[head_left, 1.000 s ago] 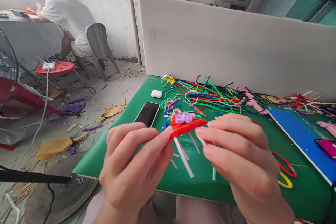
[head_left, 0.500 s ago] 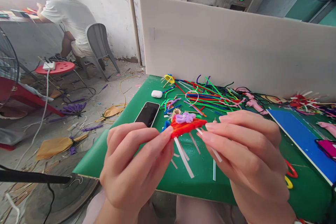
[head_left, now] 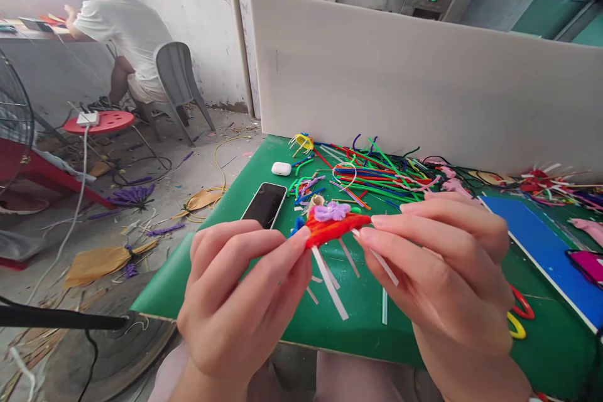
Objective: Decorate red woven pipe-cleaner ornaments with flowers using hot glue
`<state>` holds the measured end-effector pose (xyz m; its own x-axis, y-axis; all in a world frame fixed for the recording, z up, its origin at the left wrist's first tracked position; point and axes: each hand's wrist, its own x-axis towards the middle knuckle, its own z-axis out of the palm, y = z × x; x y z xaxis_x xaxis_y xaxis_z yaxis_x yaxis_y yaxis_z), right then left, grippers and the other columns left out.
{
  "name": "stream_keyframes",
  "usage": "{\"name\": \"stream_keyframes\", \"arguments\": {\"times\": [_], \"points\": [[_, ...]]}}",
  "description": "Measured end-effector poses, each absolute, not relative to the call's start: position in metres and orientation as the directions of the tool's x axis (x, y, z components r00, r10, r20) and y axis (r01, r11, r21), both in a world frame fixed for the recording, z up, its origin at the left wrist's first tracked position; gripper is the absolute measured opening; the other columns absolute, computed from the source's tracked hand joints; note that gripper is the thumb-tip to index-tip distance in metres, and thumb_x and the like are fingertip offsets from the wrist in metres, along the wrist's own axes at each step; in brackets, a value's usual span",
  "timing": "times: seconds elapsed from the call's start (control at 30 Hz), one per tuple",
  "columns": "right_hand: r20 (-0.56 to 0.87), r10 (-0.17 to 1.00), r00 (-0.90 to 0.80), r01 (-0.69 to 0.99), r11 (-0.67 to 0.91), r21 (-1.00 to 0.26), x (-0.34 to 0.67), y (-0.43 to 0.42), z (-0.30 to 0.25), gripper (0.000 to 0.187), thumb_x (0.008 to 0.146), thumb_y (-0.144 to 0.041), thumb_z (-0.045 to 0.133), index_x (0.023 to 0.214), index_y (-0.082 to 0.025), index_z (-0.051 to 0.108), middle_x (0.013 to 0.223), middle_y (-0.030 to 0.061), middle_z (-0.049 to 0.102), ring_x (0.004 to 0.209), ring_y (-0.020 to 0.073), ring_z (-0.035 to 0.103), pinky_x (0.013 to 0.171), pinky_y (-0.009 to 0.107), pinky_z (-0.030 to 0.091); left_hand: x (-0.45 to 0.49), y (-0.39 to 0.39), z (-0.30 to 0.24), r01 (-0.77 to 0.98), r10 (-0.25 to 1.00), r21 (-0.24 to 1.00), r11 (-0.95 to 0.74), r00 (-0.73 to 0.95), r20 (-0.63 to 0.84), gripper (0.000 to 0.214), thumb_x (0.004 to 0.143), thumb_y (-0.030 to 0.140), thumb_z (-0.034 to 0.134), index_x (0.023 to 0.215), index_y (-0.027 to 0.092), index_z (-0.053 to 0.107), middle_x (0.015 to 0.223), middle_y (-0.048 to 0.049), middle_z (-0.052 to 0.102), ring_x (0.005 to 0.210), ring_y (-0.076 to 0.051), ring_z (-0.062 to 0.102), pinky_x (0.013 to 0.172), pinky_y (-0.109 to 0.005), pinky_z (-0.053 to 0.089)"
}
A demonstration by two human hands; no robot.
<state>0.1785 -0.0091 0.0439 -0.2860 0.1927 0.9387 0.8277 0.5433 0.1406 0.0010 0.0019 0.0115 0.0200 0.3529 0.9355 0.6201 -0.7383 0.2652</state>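
My left hand (head_left: 238, 301) pinches the left end of a small red pipe-cleaner figure (head_left: 335, 226) with a purple flower on top, held just above the green table (head_left: 188, 270). My right hand (head_left: 443, 279) pinches a thin white strip (head_left: 377, 257) that hangs from the figure's right end. Both hands have their fingers closed.
A phone (head_left: 265, 204) and a white earbud case (head_left: 281, 168) lie behind my left hand. A pile of coloured pipe cleaners (head_left: 377, 173) sits before a white board (head_left: 424, 81). Blue sheet (head_left: 541, 248) at right. A person sits on a grey chair (head_left: 176, 78) at far left.
My right hand has shifted slightly and drawn the white strip out from the figure's right end. The left hand and the figure have stayed in place.
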Motion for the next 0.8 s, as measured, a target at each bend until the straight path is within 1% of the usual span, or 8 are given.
{"name": "stream_keyframes", "arguments": {"times": [0.13,0.2,0.3,0.37,0.5,0.57,0.67,0.8], "points": [[0.937,0.17,-0.305,0.809,0.566,0.16,0.1792,-0.0089,0.0432,0.014,0.073,-0.014,0.066,0.086,-0.021,0.067,0.08,0.0016,0.068,0.083,0.0194,0.059,0.077,0.04,0.052,0.0007,0.0026,0.0114,0.62,0.355,0.273,-0.736,0.01,0.935,0.033,0.063,0.001,0.07,0.087,0.022,0.066,0.074,-0.0007,0.057,0.073,-0.017,0.052,0.062,-0.035,0.041],[0.935,0.17,-0.312,0.808,0.566,0.166,0.1795,-0.0084,0.0428,0.013,0.075,-0.016,0.064,0.087,-0.021,0.067,0.08,0.0016,0.068,0.083,0.0191,0.059,0.077,0.04,0.053,0.0009,0.0036,0.0111,0.62,0.351,0.272,-0.736,0.007,0.936,0.032,0.062,0.001,0.07,0.086,0.022,0.066,0.074,-0.0007,0.057,0.073,-0.017,0.052,0.063,-0.035,0.041],[0.939,0.152,-0.308,0.815,0.552,0.177,0.1792,-0.0076,0.043,0.013,0.075,-0.016,0.063,0.086,-0.022,0.066,0.079,0.0008,0.068,0.082,0.0184,0.059,0.076,0.039,0.053,0.0013,0.0044,0.0113,0.614,0.302,0.229,-0.755,0.016,0.953,0.03,0.061,0.002,0.072,0.085,0.02,0.066,0.072,-0.0004,0.056,0.071,-0.017,0.052,0.06,-0.034,0.04],[0.938,0.155,-0.31,0.814,0.553,0.178,0.1781,-0.0079,0.0438,0.014,0.074,-0.015,0.065,0.085,-0.022,0.066,0.078,0.0004,0.068,0.081,0.0181,0.059,0.076,0.038,0.053,0.0016,0.0036,0.0118,0.618,0.321,0.243,-0.748,0.016,0.947,0.03,0.062,0.002,0.071,0.085,0.021,0.066,0.072,-0.0003,0.056,0.071,-0.016,0.052,0.061,-0.034,0.04],[0.93,0.233,-0.284,0.827,0.551,0.115,0.1744,-0.0116,0.0456,0.016,0.072,-0.011,0.066,0.085,-0.02,0.066,0.081,0.0008,0.068,0.083,0.0181,0.059,0.08,0.039,0.052,0.0016,0.001,0.0119,0.622,0.372,0.293,-0.726,-0.002,0.928,0.031,0.064,0.0,0.068,0.086,0.022,0.066,0.073,-0.0003,0.056,0.073,-0.017,0.052,0.063,-0.035,0.041],[0.925,0.269,-0.267,0.839,0.538,0.085,0.1729,-0.0135,0.0461,0.016,0.072,-0.011,0.066,0.084,-0.021,0.066,0.082,0.0005,0.068,0.085,0.0182,0.059,0.081,0.039,0.052,0.0016,0.0009,0.0114,0.621,0.366,0.288,-0.728,-0.003,0.93,0.032,0.064,0.0,0.068,0.086,0.022,0.066,0.073,-0.0004,0.057,0.074,-0.017,0.052,0.063,-0.035,0.04],[0.926,0.264,-0.269,0.839,0.537,0.09,0.1726,-0.0141,0.0462,0.014,0.073,-0.012,0.065,0.082,-0.023,0.066,0.081,0.0,0.068,0.084,0.0177,0.059,0.08,0.038,0.052,0.0019,0.0016,0.0111,0.622,0.34,0.265,-0.737,0.003,0.94,0.032,0.063,0.001,0.07,0.086,0.023,0.066,0.073,0.0001,0.057,0.072,-0.017,0.052,0.061,-0.035,0.04],[0.92,0.271,-0.282,0.834,0.544,0.095,0.1734,-0.0134,0.0459,0.012,0.075,-0.014,0.064,0.082,-0.024,0.065,0.081,-0.0002,0.068,0.083,0.0174,0.06,0.079,0.037,0.052,0.003,0.001,0.0117,0.631,0.392,0.31,-0.711,-0.009,0.92,0.034,0.064,0.0,0.068,0.087,0.024,0.065,0.074,0.0002,0.057,0.074,-0.017,0.052,0.064,-0.035,0.041]]}}
